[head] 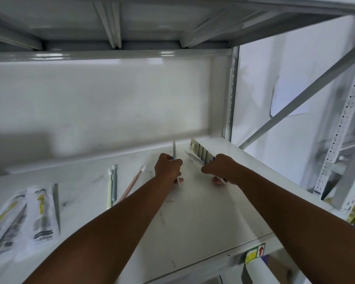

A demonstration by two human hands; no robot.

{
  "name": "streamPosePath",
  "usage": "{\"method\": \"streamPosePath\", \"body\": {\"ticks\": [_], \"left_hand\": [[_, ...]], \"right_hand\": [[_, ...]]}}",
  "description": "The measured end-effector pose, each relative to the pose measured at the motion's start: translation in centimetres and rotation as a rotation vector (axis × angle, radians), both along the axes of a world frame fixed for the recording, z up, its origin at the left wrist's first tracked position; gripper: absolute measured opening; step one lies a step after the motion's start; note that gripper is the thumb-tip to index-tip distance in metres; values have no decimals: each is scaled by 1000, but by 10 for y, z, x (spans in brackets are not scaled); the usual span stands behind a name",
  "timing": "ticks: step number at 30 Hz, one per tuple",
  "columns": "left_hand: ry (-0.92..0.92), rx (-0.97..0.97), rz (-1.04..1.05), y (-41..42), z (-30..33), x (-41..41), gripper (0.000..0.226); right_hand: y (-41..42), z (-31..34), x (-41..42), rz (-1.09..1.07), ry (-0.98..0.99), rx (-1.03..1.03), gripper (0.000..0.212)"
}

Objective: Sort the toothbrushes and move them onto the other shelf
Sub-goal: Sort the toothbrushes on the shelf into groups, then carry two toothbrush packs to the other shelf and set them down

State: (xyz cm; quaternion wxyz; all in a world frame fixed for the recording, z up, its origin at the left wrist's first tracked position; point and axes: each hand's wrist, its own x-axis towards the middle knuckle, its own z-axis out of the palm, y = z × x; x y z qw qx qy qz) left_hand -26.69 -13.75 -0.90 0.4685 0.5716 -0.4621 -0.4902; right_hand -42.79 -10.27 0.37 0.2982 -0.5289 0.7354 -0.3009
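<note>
Both my arms reach over a white metal shelf (193,222). My left hand (168,168) grips one packaged toothbrush (174,150) held on edge, its top sticking up past my fingers. My right hand (219,169) is closed on a stack of packaged toothbrushes (201,154) standing on edge near the shelf's right end. To the left lie loose toothbrushes: a pale yellow and a grey one (112,185) side by side, and a pink one (132,183). Further left lie white-wrapped toothbrush packs (41,214) with yellow print.
Another shelf board (111,23) hangs close overhead. A white back panel (90,103) closes the rear. An upright post (232,93) and a diagonal brace (303,97) stand at the right, with a perforated rack (340,130) beyond. A label with a red arrow (255,253) marks the front edge.
</note>
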Motion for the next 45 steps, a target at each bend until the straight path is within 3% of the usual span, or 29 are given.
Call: {"method": "streamPosePath", "body": {"ticks": [4,8,11,19,25,35,39,45], "left_hand": [[-40,-24,-5,2,-3,9,25],[-7,-43,-50,11,-2,20,23],[59,-53,-107,20,0,26,20],[220,-67,-318,73,2,3,30],[320,-53,-555,137,7,-41,27],[468,18,-899,226,-7,-118,24],[430,29,-995,258,-17,-157,30],[402,66,-1049,295,-26,-219,37]], "right_hand": [[14,0,0,-20,190,6,26],[32,0,5,-85,243,-1,25],[51,-2,3,-198,22,-82,14],[145,5,-15,-354,-361,-119,23],[231,7,-41,-401,-409,-130,9],[375,6,-101,-434,-513,-148,21],[424,-10,-132,-512,-558,-209,27],[469,-27,-178,-645,-675,-368,15]]}}
